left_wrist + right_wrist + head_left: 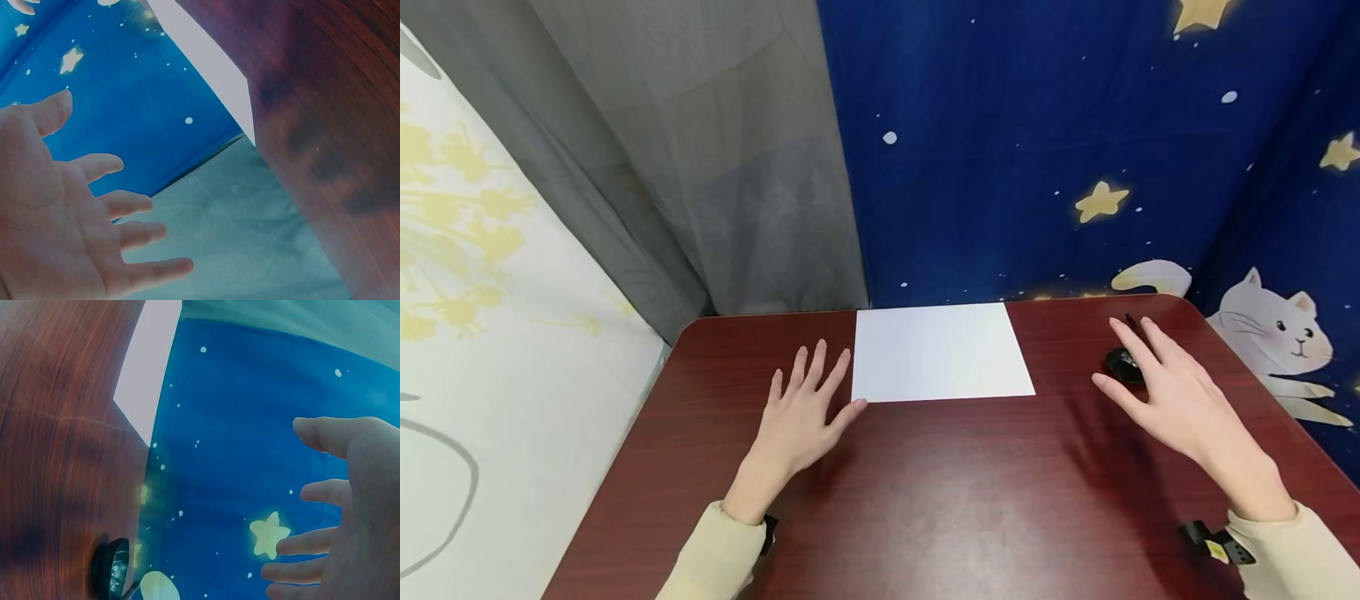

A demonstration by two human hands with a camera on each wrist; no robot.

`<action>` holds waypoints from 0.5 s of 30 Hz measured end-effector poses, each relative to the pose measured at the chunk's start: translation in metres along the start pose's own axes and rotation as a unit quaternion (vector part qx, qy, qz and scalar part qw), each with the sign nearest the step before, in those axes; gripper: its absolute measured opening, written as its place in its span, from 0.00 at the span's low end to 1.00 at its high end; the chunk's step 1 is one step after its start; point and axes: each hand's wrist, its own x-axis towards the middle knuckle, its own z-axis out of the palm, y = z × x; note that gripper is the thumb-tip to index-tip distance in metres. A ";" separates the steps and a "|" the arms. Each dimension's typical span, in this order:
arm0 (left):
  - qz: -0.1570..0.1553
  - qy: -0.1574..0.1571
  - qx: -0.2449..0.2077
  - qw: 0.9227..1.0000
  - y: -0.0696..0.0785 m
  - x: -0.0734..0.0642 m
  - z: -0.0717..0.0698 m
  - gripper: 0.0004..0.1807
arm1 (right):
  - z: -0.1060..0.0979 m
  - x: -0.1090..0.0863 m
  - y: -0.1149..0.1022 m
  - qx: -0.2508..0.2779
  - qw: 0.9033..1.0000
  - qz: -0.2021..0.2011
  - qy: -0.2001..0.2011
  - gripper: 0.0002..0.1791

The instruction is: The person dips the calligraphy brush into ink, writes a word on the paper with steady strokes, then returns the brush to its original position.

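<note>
Reading the clock from the middle of the tabletop (955, 483), you had one white sheet (940, 354) lying flat at 12 o'clock by the far edge, its long axis running from 9 to 3. One round black object (1120, 367) sat at 2 o'clock, its single thin handle (1131, 320) pointing roughly toward 12. Of your two hands, the left hand (797, 425) was raised at 10, near the sheet, fingers spread wide and holding nothing; the right hand (1172, 400) hovered at 3, near the black object, fingers loosely extended, likewise gripping nothing.
</note>
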 end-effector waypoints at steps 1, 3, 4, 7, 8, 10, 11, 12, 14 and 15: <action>0.000 -0.004 -0.002 1.000 0.000 0.001 0.002 0.39 | 0.000 0.000 0.002 -0.001 1.000 0.003 -0.001 0.44; 0.003 -0.010 -0.001 1.000 0.000 0.003 0.005 0.39 | 0.000 0.000 0.005 -0.003 1.000 0.008 -0.002 0.44; 0.004 -0.015 -0.003 1.000 0.000 0.004 0.007 0.39 | 0.000 0.000 0.006 -0.004 1.000 0.009 -0.003 0.44; 0.007 -0.025 0.000 1.000 -0.001 0.006 0.012 0.38 | -0.001 0.001 0.010 -0.005 1.000 0.013 -0.006 0.43; 0.008 -0.029 0.001 1.000 -0.001 0.007 0.014 0.38 | -0.001 0.001 0.011 -0.005 1.000 0.013 -0.008 0.43; 0.007 -0.037 0.002 0.999 -0.001 0.009 0.017 0.38 | -0.001 0.002 0.013 -0.009 1.000 0.014 -0.009 0.42; 0.008 -0.039 0.006 0.999 -0.001 0.010 0.018 0.38 | -0.001 0.002 0.014 -0.011 1.000 0.013 -0.007 0.42; 0.008 -0.042 0.005 0.999 -0.001 0.011 0.020 0.38 | -0.001 0.003 0.016 -0.013 1.000 0.013 -0.005 0.42; 0.007 -0.048 0.005 0.999 0.000 0.013 0.022 0.38 | -0.001 0.005 0.018 -0.017 1.000 0.012 -0.001 0.41; 0.007 -0.051 0.006 0.999 0.000 0.014 0.023 0.38 | 0.000 0.005 0.020 -0.018 1.000 0.011 0.001 0.41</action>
